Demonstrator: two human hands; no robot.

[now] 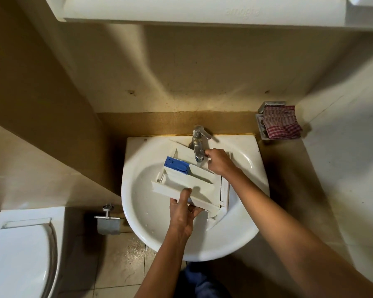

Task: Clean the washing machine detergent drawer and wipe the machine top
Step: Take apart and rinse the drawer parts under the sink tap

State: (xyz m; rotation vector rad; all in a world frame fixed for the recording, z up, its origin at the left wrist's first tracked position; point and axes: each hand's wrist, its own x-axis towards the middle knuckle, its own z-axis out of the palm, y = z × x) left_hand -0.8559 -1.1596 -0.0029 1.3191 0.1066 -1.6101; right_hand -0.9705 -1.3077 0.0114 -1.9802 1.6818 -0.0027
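Observation:
A white detergent drawer point(190, 181) with a blue insert point(177, 165) lies tilted over the white sink point(142, 201), under the chrome faucet point(198, 147). My left hand point(182, 214) grips the drawer's near edge, thumb on top and fingers underneath. My right hand point(218, 161) is at the drawer's far right side beside the faucet spout, fingers curled; what it holds is hidden. A thin stream of water seems to run from the spout.
A red checked cloth point(281, 123) sits in a wall soap dish at the right. A toilet point(19, 254) stands at the lower left, with a toilet paper holder point(108, 222) beside it. A white cabinet point(202, 11) hangs overhead.

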